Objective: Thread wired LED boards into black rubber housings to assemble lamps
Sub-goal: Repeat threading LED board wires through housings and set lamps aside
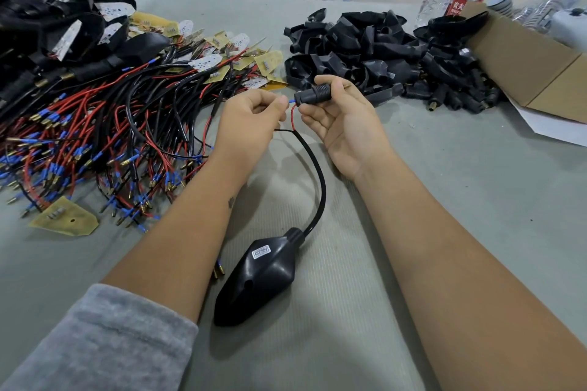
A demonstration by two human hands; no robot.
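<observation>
the right hand (338, 111) curls round a small ribbed black sleeve (313, 94), holding it level with its open end toward the left hand (254, 119), so the wire can go straight in. the left hand pinches a blue-tipped wire end (291, 100) right at that opening, fingers closed on it close to the tip, probably for control. the black cable (317, 174) loops down to a finished black housing (257, 279) lying on the table (444, 184) between the forearms, out of the way. loose wired boards (95, 124) lie at left, empty housings (381, 54) behind.
</observation>
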